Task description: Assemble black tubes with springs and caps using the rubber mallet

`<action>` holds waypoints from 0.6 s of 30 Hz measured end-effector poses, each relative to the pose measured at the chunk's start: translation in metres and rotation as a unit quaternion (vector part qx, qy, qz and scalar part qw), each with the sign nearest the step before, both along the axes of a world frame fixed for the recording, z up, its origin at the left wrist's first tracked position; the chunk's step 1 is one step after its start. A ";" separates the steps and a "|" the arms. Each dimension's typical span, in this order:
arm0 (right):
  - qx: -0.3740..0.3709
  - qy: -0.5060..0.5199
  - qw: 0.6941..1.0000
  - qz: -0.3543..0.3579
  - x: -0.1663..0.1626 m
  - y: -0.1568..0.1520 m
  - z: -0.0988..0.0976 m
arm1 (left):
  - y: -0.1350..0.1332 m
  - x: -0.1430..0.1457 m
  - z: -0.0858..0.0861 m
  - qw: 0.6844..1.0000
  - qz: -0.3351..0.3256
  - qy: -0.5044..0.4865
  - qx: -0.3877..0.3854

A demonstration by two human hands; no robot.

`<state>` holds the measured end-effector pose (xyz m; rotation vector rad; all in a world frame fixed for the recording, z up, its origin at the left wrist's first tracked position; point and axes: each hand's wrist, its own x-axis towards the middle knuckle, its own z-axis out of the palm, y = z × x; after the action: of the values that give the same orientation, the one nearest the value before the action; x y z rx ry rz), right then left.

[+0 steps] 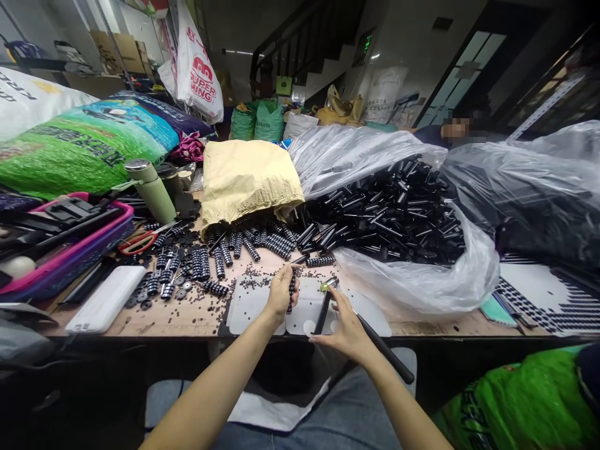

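My left hand is closed around a slim black roller with pale dots, held upright over a pale mat. Thumb and index finger of my right hand meet the two ends of a short black handle, its upper end yellow-green; the other fingers curve apart. A small metal piece shows by that upper end. Beside my right hand, a longer black rod slants past the table's front edge. Tiny dark beads or nuts are scattered on the mat's far part.
Dotted rollers spill from a yellow sack. A clear plastic bag holds a heap of black handles. At left are red-handled scissors, a green flask, a white box and a pink-rimmed basket. A person is behind.
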<state>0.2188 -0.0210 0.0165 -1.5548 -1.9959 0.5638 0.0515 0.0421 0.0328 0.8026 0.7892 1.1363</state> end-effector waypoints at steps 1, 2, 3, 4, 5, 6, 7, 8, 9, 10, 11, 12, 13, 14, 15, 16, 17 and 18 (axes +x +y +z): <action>0.010 0.009 1.000 0.012 -0.004 0.000 0.006 | -0.004 -0.005 0.005 1.000 -0.016 0.001 -0.016; 0.022 0.015 0.999 0.027 -0.008 0.000 0.013 | -0.007 -0.009 0.009 0.999 -0.027 0.004 -0.029; 0.036 0.017 0.998 0.045 -0.014 0.000 0.021 | -0.011 -0.012 0.013 0.999 -0.033 0.007 -0.042; 0.050 0.018 0.996 0.067 -0.020 0.000 0.029 | -0.015 -0.014 0.017 0.998 -0.034 0.011 -0.053; 0.062 0.019 0.994 0.090 -0.026 0.001 0.037 | -0.018 -0.014 0.020 0.998 -0.029 0.012 -0.063; 0.072 0.021 0.991 0.111 -0.032 0.002 0.044 | -0.021 -0.014 0.022 0.997 -0.022 0.011 -0.073; 0.077 0.024 0.988 0.131 -0.038 0.003 0.049 | -0.024 -0.013 0.023 0.996 -0.014 0.010 -0.083; 0.076 0.026 0.986 0.144 -0.043 0.004 0.053 | -0.026 -0.012 0.024 0.996 -0.008 0.009 -0.094; 0.070 0.028 0.986 0.151 -0.047 0.005 0.056 | -0.028 -0.011 0.025 0.995 -0.004 0.008 -0.103; 0.063 0.030 0.986 0.153 -0.050 0.006 0.057 | -0.030 -0.010 0.025 0.994 -0.001 0.008 -0.111; 0.055 0.031 0.986 0.152 -0.052 0.007 0.056 | -0.031 -0.009 0.025 0.993 -0.001 0.007 -0.115; 0.049 0.032 0.987 0.152 -0.053 0.007 0.055 | -0.032 -0.009 0.024 0.993 -0.003 0.007 -0.117; 0.043 0.033 0.987 0.153 -0.054 0.007 0.053 | -0.033 -0.009 0.024 0.993 -0.006 0.007 -0.116; 0.040 0.033 0.987 0.155 -0.055 0.007 0.051 | -0.033 -0.009 0.023 0.993 -0.010 0.007 -0.116; 0.037 0.035 0.986 0.156 -0.055 0.007 0.049 | -0.033 -0.009 0.023 0.993 -0.015 0.010 -0.118; 0.033 0.037 0.987 0.155 -0.056 0.007 0.047 | -0.033 -0.010 0.022 0.992 -0.020 0.014 -0.121; 0.028 0.041 0.987 0.151 -0.057 0.006 0.045 | -0.033 -0.011 0.022 0.992 -0.026 0.019 -0.124; 0.023 0.048 0.988 0.144 -0.058 0.006 0.043 | -0.033 -0.012 0.022 0.991 -0.030 0.026 -0.127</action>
<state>0.1610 -0.0154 0.0595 -1.1949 -2.1562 0.6857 0.0399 0.0095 0.0546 0.6398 0.9259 0.9416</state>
